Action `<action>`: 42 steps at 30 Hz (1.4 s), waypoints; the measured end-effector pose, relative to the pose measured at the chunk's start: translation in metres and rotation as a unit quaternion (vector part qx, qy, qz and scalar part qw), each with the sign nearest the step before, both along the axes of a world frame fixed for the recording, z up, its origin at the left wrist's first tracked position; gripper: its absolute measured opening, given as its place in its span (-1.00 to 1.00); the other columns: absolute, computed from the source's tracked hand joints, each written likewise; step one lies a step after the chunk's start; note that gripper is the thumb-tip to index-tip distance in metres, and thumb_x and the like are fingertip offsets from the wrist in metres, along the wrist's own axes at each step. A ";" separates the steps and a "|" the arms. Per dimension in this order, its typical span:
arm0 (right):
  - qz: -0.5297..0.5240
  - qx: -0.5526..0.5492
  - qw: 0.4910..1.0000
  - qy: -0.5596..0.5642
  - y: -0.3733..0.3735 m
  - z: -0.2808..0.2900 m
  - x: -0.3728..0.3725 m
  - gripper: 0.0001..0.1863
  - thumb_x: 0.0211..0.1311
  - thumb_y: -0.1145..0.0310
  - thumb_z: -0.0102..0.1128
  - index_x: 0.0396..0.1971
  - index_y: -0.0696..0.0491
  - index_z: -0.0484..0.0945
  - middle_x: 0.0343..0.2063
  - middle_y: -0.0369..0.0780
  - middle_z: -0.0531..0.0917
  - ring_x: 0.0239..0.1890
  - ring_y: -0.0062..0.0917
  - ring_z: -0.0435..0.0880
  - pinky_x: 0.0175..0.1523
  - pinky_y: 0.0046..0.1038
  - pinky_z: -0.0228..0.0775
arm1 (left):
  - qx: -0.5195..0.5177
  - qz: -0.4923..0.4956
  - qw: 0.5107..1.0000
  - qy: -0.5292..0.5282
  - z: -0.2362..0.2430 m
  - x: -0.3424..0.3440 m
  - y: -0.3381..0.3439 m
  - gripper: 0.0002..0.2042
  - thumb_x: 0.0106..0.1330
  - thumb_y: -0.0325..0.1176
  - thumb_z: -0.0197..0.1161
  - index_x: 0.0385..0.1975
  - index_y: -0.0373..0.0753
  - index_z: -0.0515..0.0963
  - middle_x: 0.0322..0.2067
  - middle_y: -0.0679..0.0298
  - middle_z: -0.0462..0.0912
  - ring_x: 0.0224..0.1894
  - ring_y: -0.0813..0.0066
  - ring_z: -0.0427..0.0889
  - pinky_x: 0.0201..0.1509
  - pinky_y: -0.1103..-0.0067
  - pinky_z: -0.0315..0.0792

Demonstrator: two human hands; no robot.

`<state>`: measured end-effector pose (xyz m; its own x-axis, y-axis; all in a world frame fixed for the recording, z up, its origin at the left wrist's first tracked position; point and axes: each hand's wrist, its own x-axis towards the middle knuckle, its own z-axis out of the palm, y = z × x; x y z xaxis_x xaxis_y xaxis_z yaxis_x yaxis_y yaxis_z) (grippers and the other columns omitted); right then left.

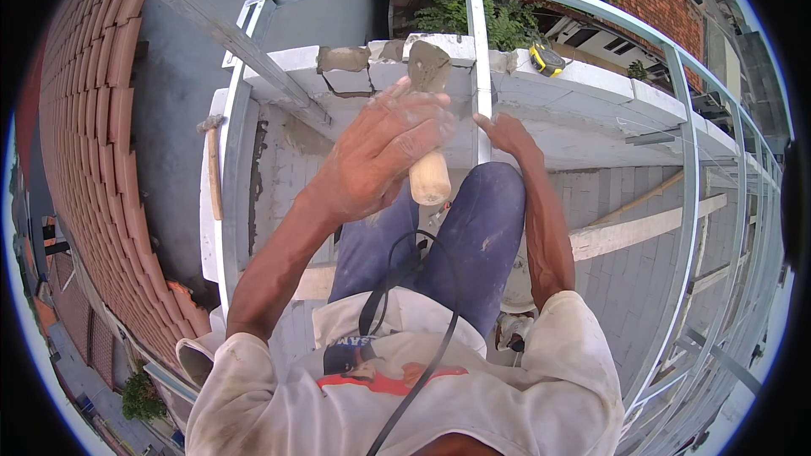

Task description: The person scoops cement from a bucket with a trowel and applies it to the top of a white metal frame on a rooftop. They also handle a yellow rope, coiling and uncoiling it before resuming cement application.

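A trowel with a pale wooden handle (431,179) is gripped in my left hand (384,148), which is raised in front of my knees. Its blade (429,66), coated in grey mortar, points away from me over the top of the white block wall (296,61). To the right of it, my right hand (505,135) holds the upright metal stud (481,101) low down, a finger showing against its edge; the other fingers are mostly hidden. Grey mortar (344,59) sits on the wall's top course just left of the trowel.
A yellow and black tape measure (547,60) rests on the wall top. A hammer (213,165) lies on the left ledge. Metal framing (688,177) surrounds me, with a slanting beam (211,25) at upper left. Wooden planks (646,226) lie right; a tiled roof (93,118) drops away left.
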<state>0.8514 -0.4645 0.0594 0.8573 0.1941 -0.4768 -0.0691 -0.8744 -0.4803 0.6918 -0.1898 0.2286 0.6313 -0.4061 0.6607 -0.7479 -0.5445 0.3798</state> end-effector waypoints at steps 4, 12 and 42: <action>-0.189 0.441 0.875 -0.064 -0.015 0.077 -0.084 -0.20 0.58 -0.25 -0.18 0.04 0.32 0.60 -0.10 0.02 0.73 0.02 -0.29 0.71 0.14 -0.29 0.52 | 0.070 -0.044 0.995 -0.049 -0.012 0.012 -0.040 -0.65 0.20 -0.46 0.39 0.00 -0.11 0.59 0.01 0.34 0.68 0.26 0.31 0.60 0.54 0.03 0.26; -0.352 0.659 0.645 0.162 -0.046 0.129 -0.171 -0.60 0.59 0.04 0.09 0.04 0.11 0.53 -0.21 -0.26 0.65 -0.14 -0.58 0.68 -0.12 -0.54 0.56 | 0.120 -0.193 0.955 -0.192 -0.048 0.032 -0.129 -0.70 0.26 -0.23 0.30 0.01 0.08 0.60 0.05 0.55 0.60 0.31 0.56 0.43 0.56 0.23 0.11; -0.034 -0.124 0.963 -0.238 -0.142 -0.017 0.219 -0.53 -0.01 0.49 0.41 -0.01 0.14 0.58 0.15 -0.08 0.57 0.27 -0.04 0.48 0.20 0.19 0.49 | -0.174 0.305 0.828 0.437 -0.274 0.143 -0.201 -0.34 0.21 -0.57 0.24 0.30 -0.51 0.11 0.15 -0.29 0.33 0.20 -0.33 0.42 0.31 0.09 0.32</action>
<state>1.0706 -0.6064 0.0421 0.9969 0.0603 -0.0502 0.0460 -0.9675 -0.2488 0.8352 -0.3911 -0.0449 0.9473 0.2846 -0.1467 0.2699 -0.4628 0.8444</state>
